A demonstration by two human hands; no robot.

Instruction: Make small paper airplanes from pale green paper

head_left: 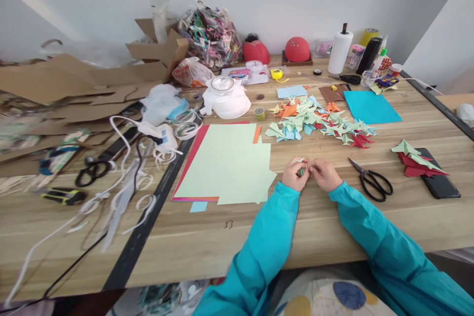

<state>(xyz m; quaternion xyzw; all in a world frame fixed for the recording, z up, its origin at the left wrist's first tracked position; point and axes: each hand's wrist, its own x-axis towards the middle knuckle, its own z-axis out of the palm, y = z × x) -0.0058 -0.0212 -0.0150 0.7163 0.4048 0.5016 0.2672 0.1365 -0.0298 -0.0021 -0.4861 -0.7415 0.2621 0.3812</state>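
My left hand (pixel 293 176) is closed around a small pale green folded paper (pixel 301 172), most of it hidden by the fingers. Beside it my right hand (pixel 326 176) pinches at the paper's right side; what lies between those fingertips is too small to make out. Just beyond both hands lies a pile of folded paper pieces (pixel 305 116) in green, orange, blue and red. Pale green paper sheets (pixel 229 163) are stacked to the left over red ones. Black-handled scissors (pixel 372 180) rest to the right of my right hand.
A black phone (pixel 442 182) with green and red folded papers (pixel 414 160) on it lies far right. Cables (pixel 122 168), a utility knife (pixel 63 196) and cardboard (pixel 74 89) crowd the left. Behind the pile are a turquoise sheet (pixel 372 107) and a yellow tape measure (pixel 276 74).
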